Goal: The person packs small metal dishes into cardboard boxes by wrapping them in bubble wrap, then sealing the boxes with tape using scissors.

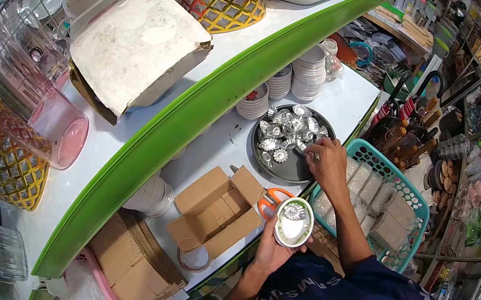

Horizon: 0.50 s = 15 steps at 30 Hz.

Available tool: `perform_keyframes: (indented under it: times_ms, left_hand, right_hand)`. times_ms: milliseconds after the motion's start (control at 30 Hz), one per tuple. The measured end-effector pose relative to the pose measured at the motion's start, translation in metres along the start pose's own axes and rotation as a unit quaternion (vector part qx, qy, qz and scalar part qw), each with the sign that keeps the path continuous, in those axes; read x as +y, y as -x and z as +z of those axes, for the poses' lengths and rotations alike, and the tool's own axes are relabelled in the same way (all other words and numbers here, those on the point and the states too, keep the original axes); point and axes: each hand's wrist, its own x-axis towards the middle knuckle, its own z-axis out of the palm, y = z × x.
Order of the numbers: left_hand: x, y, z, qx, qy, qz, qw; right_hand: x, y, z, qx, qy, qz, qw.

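Note:
My left hand (267, 252) grips a small white bowl (293, 231) with a green band near its rim, held in front of my chest. Inside the bowl lies a silver fluted mould (294, 211). Over the right side of a round dark grey tray (282, 170), my right hand (328, 164) has its fingers closed at a fluted metal mould near the pile. Several more shiny fluted moulds (287, 126) are heaped in that tray. Orange-handled scissors (267, 201) lie just behind the bowl, partly hidden by it.
An open cardboard box (217, 217) and a tape roll (195, 260) sit left of the scissors. Stacked white bowls (308, 75) stand behind the tray. A teal basket (417, 209) with wrapped packs is at right. A green-edged shelf (185, 124) overhangs the worktop.

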Motion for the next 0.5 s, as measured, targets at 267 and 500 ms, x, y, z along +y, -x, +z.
perform_keyframes:
  times_ms: [267,500]
  left_hand:
    - [0.002,-0.005,0.003,0.013,-0.007,-0.001,1.000]
    - [0.002,-0.008,0.000,0.009,0.009,0.016,1.000]
  right_hand:
    - [-0.005,0.010,-0.026,-0.022,-0.129,-0.008,0.991]
    - [-0.024,0.037,-0.084,-0.131,-0.258,-0.156,0.944]
